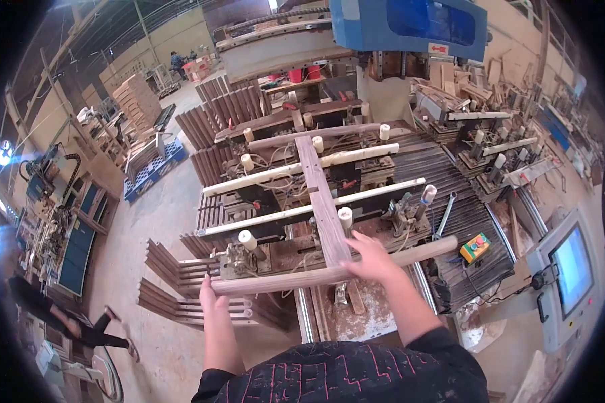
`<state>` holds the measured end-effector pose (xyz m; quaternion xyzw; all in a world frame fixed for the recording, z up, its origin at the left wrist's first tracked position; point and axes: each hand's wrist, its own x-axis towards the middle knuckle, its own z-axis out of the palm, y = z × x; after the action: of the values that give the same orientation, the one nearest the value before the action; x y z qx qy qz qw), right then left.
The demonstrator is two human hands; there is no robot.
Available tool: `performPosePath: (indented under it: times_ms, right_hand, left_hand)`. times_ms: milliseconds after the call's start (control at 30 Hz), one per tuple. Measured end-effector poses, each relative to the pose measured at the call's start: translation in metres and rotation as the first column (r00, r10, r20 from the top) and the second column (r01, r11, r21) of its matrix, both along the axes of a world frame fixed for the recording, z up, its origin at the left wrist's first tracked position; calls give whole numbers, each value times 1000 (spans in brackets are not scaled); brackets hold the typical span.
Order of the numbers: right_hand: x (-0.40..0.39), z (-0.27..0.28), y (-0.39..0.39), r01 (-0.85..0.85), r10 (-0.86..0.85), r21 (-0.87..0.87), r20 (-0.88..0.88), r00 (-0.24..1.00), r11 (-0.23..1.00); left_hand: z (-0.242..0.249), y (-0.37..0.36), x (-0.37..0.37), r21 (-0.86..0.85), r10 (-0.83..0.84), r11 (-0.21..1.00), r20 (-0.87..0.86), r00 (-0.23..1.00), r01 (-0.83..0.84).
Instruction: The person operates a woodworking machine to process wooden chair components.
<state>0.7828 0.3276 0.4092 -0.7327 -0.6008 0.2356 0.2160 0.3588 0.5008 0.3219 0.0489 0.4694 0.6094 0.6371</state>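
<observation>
An H-shaped wooden frame point(326, 218) lies over the machine's clamping fixture, its flat middle board running away from me between a near rail point(282, 280) and a far rail. My left hand point(213, 300) grips the left end of the near rail, fingers up against its tip. Around the joint of board and near rail, my right hand point(370, 258) is closed, fingers on top. Two pale support strips point(376, 193) cross under the middle board. White cylindrical clamps point(247, 239) stand beside the frame, one point(345, 217) close to the right hand.
A blue machine head point(410, 27) hangs over the back. On the right are a yellow button box point(476, 247), a wrench point(445, 215) and a control screen point(571, 269). Stacked wooden rails point(175, 289) stand at left. Another person point(74, 322) is at far left.
</observation>
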Motion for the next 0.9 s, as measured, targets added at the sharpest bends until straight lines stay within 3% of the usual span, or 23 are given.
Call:
performPosePath:
  times_ms: [33,100,133,200,233,300,333,400,467,500,600,633,800,900]
  right_hand:
    - [2,10,-24,6,-5,0,239,971,1000]
    - [11,1,-60,161,-115,-122,315,942,979]
    - [21,-14,-68,160,-115,-123,315,942,979]
    - [38,-54,-78,284,-297,91,369,881,955]
    - [44,-71,-79,290,-304,94,372,877,952]
    - [69,-98,-65,420,-511,332,267,817,845]
    - [79,-104,-57,422,-531,386,240,813,821]
    - [86,-86,-47,329,-427,352,251,868,876]
    - [94,-70,-45,271,-344,274,270,899,923]
    - [98,-66,-46,248,-327,285,275,904,926]
    - [104,-51,-53,188,-269,281,287,919,941]
    - [105,-49,-55,184,-265,277,288,920,943]
    - [108,-41,-54,203,-249,221,208,946,954]
    - [105,-38,-56,239,-298,241,250,921,941]
  left_hand:
    - [-6,8,-1,-16,19,1000,-18,1000,-20]
    - [-11,23,7,30,32,999,-48,998,-31]
    - [-13,26,7,62,42,997,-98,994,-36]
    - [10,22,20,40,29,999,-108,994,-25]
    - [7,26,20,43,40,998,-99,994,-36]
    - [-20,48,13,8,62,998,14,998,-62]
    - [-4,33,23,2,-17,1000,-74,997,17]
    - [-70,57,-4,-6,-47,999,-74,996,47]
    - [-73,50,3,-100,-14,995,-150,989,-1]
    - [-82,49,0,-51,-8,999,-88,996,4]
    - [-57,29,9,-160,53,986,17,998,-49]
    - [-43,22,13,-146,21,989,-24,1000,-24]
    - [-48,31,12,-149,65,987,22,998,-61]
    - [-42,35,23,-144,77,987,38,996,-71]
